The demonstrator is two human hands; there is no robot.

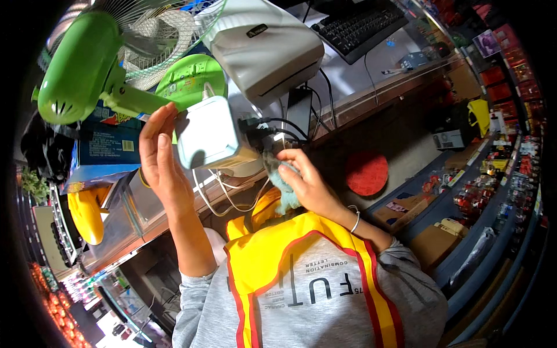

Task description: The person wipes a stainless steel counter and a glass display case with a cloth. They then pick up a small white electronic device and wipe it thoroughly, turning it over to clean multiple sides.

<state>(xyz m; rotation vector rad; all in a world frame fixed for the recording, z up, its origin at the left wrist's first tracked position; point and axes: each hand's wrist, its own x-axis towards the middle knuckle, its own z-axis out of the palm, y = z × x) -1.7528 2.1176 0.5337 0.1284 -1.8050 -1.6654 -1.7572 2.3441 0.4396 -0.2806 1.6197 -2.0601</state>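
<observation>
My left hand (163, 161) is raised beside the left edge of a white box-shaped power socket (209, 132). Its fingers are extended, and whether they touch the casing I cannot tell. Black plugs (252, 126) sit in the socket's right side, and a white plug (206, 91) is at its far side. In my right hand (309, 185) is a bunched, light blue-green cloth (283, 187) with a dirty grey upper end, just below the plugs. White cables (224, 204) loop down beneath the socket.
A green fan (78, 65) stands at the upper left, next to a blue box (106, 143). Behind the socket are a white printer (265, 52) and a black keyboard (357, 28). A red round stool seat (367, 174) and stocked shelves (470, 182) lie to the right.
</observation>
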